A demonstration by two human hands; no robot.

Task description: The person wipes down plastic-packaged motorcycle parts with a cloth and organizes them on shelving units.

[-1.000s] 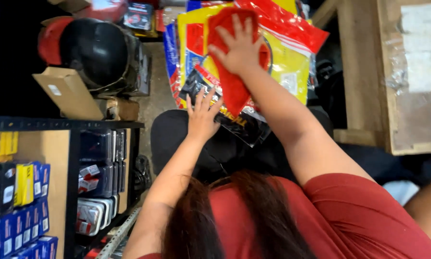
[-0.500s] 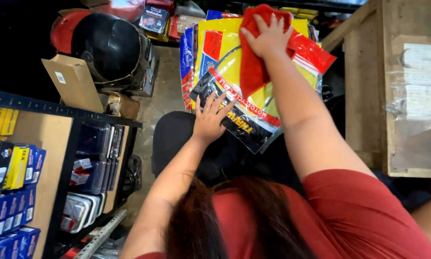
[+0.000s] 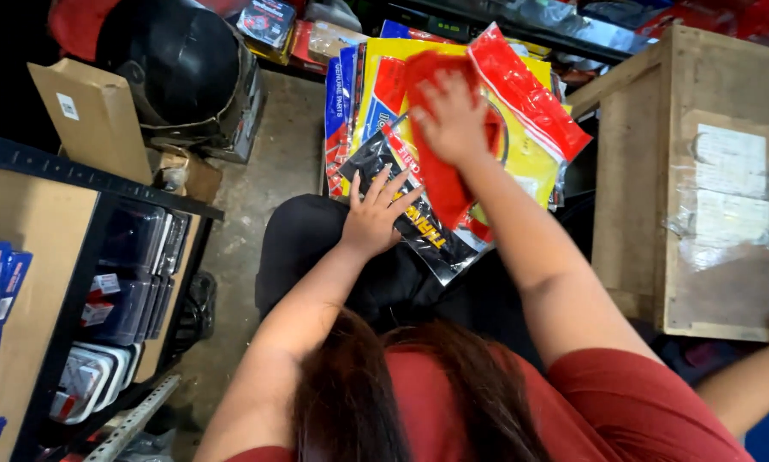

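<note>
A stack of flat plastic packets (image 3: pixel 521 145), yellow, red and blue, rests on my lap. My right hand (image 3: pixel 453 115) presses a red cloth (image 3: pixel 440 184) flat on the top yellow packet, palm down with the cloth under it. My left hand (image 3: pixel 376 214) lies with fingers spread on the black lower corner of the stack (image 3: pixel 418 239), holding it steady against my knee.
A wooden crate (image 3: pixel 692 188) stands at the right. A black helmet (image 3: pixel 179 60) and a cardboard box (image 3: pixel 93 120) sit at the upper left. A dark shelf (image 3: pixel 76 291) with blue boxes and clear cases is at the left. More packets lie behind the stack.
My right hand has slid the red cloth down and across the top packet. The left hand has stayed on the stack's lower corner. The view has shifted slightly.
</note>
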